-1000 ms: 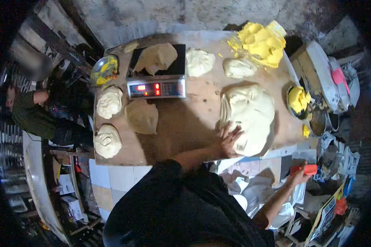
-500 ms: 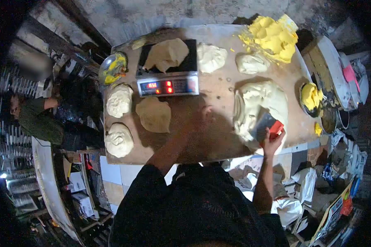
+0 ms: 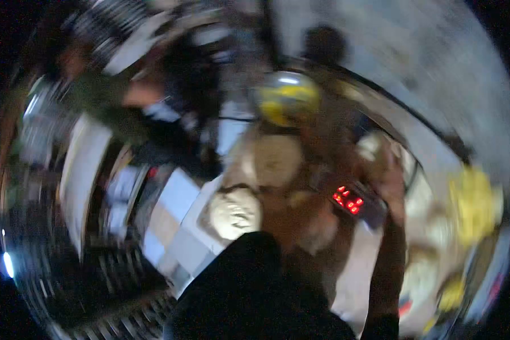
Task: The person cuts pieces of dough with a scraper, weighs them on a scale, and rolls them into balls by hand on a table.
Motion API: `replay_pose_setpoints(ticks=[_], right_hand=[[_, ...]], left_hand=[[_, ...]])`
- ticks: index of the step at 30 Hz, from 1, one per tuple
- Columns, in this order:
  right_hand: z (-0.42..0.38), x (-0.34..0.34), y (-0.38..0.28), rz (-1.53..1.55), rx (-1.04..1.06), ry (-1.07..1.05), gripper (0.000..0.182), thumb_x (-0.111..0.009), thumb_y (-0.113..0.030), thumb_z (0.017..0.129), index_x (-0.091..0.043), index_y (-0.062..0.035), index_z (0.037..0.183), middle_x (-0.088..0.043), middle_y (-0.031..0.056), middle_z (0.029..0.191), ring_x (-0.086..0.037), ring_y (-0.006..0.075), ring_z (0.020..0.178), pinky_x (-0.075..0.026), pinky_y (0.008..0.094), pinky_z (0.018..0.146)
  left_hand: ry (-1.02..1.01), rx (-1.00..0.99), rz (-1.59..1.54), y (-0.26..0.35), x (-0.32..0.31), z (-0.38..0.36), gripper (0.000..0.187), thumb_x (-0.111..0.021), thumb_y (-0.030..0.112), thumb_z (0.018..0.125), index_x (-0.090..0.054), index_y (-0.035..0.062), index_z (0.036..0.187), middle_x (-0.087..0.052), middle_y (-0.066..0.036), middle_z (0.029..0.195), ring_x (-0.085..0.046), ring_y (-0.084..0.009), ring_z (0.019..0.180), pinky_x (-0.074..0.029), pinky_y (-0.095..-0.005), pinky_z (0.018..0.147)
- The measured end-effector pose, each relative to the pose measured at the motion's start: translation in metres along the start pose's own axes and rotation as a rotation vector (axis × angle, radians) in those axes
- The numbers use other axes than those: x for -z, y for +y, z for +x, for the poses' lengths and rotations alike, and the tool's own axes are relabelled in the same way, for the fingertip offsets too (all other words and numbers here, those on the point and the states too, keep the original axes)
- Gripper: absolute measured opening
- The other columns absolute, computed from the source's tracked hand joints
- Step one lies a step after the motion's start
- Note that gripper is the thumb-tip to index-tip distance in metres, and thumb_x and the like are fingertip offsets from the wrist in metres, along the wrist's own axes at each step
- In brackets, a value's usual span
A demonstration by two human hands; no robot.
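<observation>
Motion blur smears the whole head view. My right hand point(image 3: 392, 178) is at the right side of the digital scale point(image 3: 374, 215), close to a pale lump of dough point(image 3: 371, 146); its fingers are too smeared to read. From the dark sleeve my left forearm point(image 3: 286, 229) reaches over the table in front of the scale, and the fingers there cannot be made out. Red digits glow on the scale's display. A rounded dough piece point(image 3: 235, 214) lies near the table edge, with a darker, flatter round point(image 3: 275, 158) beyond it. Low at the right shows a red scraper handle point(image 3: 404, 309), apart from my hands.
A bowl with yellow smears point(image 3: 289, 99) stands at the table's far end. A yellow mound point(image 3: 473, 204) and more dough point(image 3: 422, 275) lie to the right. Another person's arm point(image 3: 143, 93) shows at upper left. A wall runs along the upper right.
The view has swung left and blurred. My right hand has let go of the red-handled scraper and moved from the large dough mass to the scale.
</observation>
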State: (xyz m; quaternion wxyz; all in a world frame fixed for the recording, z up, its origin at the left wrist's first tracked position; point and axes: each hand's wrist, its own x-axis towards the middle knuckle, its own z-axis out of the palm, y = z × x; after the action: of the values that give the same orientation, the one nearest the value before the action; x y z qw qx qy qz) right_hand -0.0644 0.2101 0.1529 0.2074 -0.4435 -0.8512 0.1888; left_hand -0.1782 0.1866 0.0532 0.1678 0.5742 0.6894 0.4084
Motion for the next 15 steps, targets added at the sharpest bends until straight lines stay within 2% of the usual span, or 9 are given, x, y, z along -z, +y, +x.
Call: replay_pose_setpoints(ticks=[2, 5, 6, 7, 9, 10, 11, 13, 15], right_hand=[[0.040, -0.033, 0.014, -0.108, 0.043, -0.056, 0.068, -0.067, -0.022, 0.079, -0.040, -0.0183, 0.141, -0.052, 0.0204, 0.132, -0.053, 0.0391, 0.116, -0.044, 0.0433, 0.098], [0.072, -0.066, 0.084, -0.360, 0.017, -0.021, 0.059, -0.068, -0.031, 0.077, -0.051, -0.0180, 0.131, -0.056, 0.0221, 0.124, -0.058, 0.0386, 0.107, -0.050, 0.0455, 0.087], [0.070, -0.063, 0.112, -0.318, -0.020, -0.012, 0.056, -0.069, -0.035, 0.076, -0.055, -0.0179, 0.128, -0.058, 0.0227, 0.121, -0.060, 0.0384, 0.104, -0.051, 0.0463, 0.083], [0.071, -0.054, 0.144, -0.213, -0.092, -0.006, 0.048, -0.066, -0.030, 0.078, -0.058, -0.0128, 0.122, -0.060, 0.0197, 0.114, -0.061, 0.0345, 0.098, -0.052, 0.0441, 0.080], [0.060, -0.027, 0.218, 0.791, -0.280, -0.035, 0.034, -0.061, -0.020, 0.080, -0.062, -0.0027, 0.110, -0.065, 0.0136, 0.101, -0.063, 0.0267, 0.085, -0.054, 0.0397, 0.073], [0.049, -0.017, 0.236, 1.128, -0.324, -0.038, 0.029, -0.058, -0.015, 0.082, -0.064, 0.0024, 0.104, -0.068, 0.0106, 0.094, -0.064, 0.0228, 0.078, -0.055, 0.0375, 0.070], [0.033, -0.011, 0.237, 1.141, -0.349, 0.016, 0.030, -0.058, -0.015, 0.082, -0.064, 0.0020, 0.106, -0.067, 0.0108, 0.096, -0.064, 0.0230, 0.080, -0.054, 0.0376, 0.070], [0.000, -0.009, 0.213, 0.780, -0.348, 0.126, 0.031, -0.058, -0.016, 0.083, -0.063, 0.0012, 0.108, -0.066, 0.0111, 0.098, -0.063, 0.0235, 0.083, -0.054, 0.0377, 0.072], [-0.036, -0.012, 0.185, 0.591, -0.366, 0.183, 0.032, -0.058, -0.017, 0.084, -0.062, 0.0004, 0.110, -0.066, 0.0114, 0.100, -0.062, 0.0239, 0.086, -0.053, 0.0379, 0.074]], left_hand=[[-0.114, 0.012, 0.126, 0.000, -0.021, 0.001, 0.032, -0.056, 0.023, 0.089, -0.056, 0.0029, 0.115, -0.058, -0.015, 0.106, -0.054, -0.0251, 0.100, -0.046, -0.0390, 0.087], [-0.232, 0.058, 0.247, -0.009, -0.023, 0.008, 0.033, -0.055, 0.023, 0.088, -0.057, 0.0034, 0.114, -0.057, -0.016, 0.109, -0.052, -0.0248, 0.105, -0.045, -0.0387, 0.089], [-0.258, 0.067, 0.271, -0.007, -0.017, 0.009, 0.033, -0.054, 0.023, 0.088, -0.057, 0.0035, 0.114, -0.057, -0.017, 0.110, -0.052, -0.0247, 0.106, -0.044, -0.0387, 0.089], [-0.289, 0.069, 0.286, -0.008, -0.023, 0.010, 0.033, -0.054, 0.024, 0.088, -0.057, 0.0037, 0.114, -0.057, -0.017, 0.111, -0.051, -0.0246, 0.107, -0.044, -0.0386, 0.089], [-0.341, 0.077, 0.313, -0.010, -0.032, 0.013, 0.034, -0.053, 0.024, 0.087, -0.058, 0.0040, 0.114, -0.056, -0.017, 0.113, -0.050, -0.0244, 0.110, -0.043, -0.0384, 0.090], [-0.353, 0.084, 0.326, -0.012, -0.033, 0.012, 0.034, -0.053, 0.024, 0.087, -0.058, 0.0041, 0.114, -0.056, -0.018, 0.114, -0.049, -0.0243, 0.112, -0.043, -0.0384, 0.091], [-0.344, 0.083, 0.347, -0.012, -0.031, 0.014, 0.034, -0.053, 0.024, 0.086, -0.058, 0.0043, 0.114, -0.055, -0.018, 0.115, -0.048, -0.0242, 0.113, -0.042, -0.0383, 0.091], [-0.334, 0.044, 0.376, -0.004, -0.027, 0.007, 0.035, -0.053, 0.024, 0.085, -0.059, 0.0037, 0.113, -0.055, -0.018, 0.118, -0.047, -0.0245, 0.117, -0.042, -0.0386, 0.092], [-0.319, 0.013, 0.400, 0.003, -0.021, 0.002, 0.037, -0.055, 0.024, 0.083, -0.059, 0.0027, 0.113, -0.055, -0.018, 0.119, -0.046, -0.0260, 0.118, -0.040, -0.0399, 0.094]])
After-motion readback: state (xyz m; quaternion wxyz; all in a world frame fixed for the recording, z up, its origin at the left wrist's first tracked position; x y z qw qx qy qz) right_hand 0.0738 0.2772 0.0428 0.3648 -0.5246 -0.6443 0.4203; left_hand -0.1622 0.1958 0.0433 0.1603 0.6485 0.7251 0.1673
